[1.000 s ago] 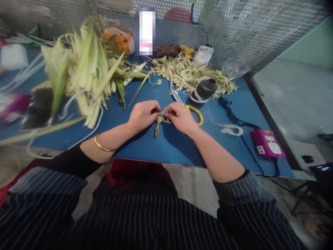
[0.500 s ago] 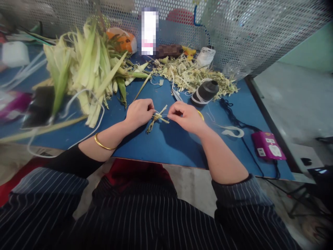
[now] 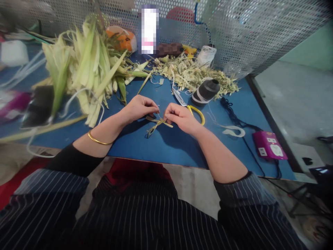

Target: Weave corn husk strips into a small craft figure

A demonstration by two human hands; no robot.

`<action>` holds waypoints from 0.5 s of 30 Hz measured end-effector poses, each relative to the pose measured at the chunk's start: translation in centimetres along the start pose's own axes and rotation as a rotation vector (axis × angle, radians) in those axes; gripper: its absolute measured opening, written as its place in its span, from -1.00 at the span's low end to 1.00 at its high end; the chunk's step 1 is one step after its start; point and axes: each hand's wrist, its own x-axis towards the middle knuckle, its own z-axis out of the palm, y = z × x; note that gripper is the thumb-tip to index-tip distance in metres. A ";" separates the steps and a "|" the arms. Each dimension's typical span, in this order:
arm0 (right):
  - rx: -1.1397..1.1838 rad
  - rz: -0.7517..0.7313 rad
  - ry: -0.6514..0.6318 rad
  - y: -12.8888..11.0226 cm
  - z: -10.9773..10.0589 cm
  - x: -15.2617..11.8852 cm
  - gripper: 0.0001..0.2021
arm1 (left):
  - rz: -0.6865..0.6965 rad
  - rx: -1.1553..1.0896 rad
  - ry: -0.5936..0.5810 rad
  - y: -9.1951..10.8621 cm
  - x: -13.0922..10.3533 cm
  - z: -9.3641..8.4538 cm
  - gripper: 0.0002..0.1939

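Observation:
A small bundle of corn husk strips (image 3: pixel 153 130), bound at its middle with crossed ends sticking out, is between my hands just above the blue table. My left hand (image 3: pixel 139 108) is closed in a pinch on a thin pale thread (image 3: pixel 159 115) that runs down to the bundle. My right hand (image 3: pixel 180 117) is pinched close against the bundle's right side, its fingertips at the thread; exactly what lies between them is partly hidden. Beside my right hand lie scissors (image 3: pixel 197 114) with yellow handles, blades pointing away from me.
Behind the scissors a black thread cone (image 3: pixel 206 91) lies tilted. A heap of husk scraps (image 3: pixel 187 74) spreads at the back, and long corn husks (image 3: pixel 85 69) pile up at left. A purple power socket (image 3: pixel 270 145) with black cable sits at right. The table's front edge is near me.
My hands have come closer together; the thread was stretched between them before. The husk bundle has turned and shifted slightly right and nearer. The scissors' handles now show more.

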 end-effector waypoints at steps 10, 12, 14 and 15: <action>-0.049 -0.071 0.005 -0.2 -0.1 -0.1 -0.89 | -0.021 -0.337 -0.030 0.2 0.0 1.4 -0.84; -0.124 -0.078 0.012 -0.4 -0.1 -0.1 -0.90 | -0.018 -0.337 -0.058 0.3 0.0 1.4 -0.84; -0.167 -0.071 0.009 -0.4 -0.1 -0.1 -0.90 | 0.001 -0.308 -0.087 0.3 0.0 1.5 -0.84; -0.178 -0.067 0.007 -0.4 -0.1 -0.1 -0.91 | 0.018 -0.280 -0.093 0.2 0.0 1.6 -0.85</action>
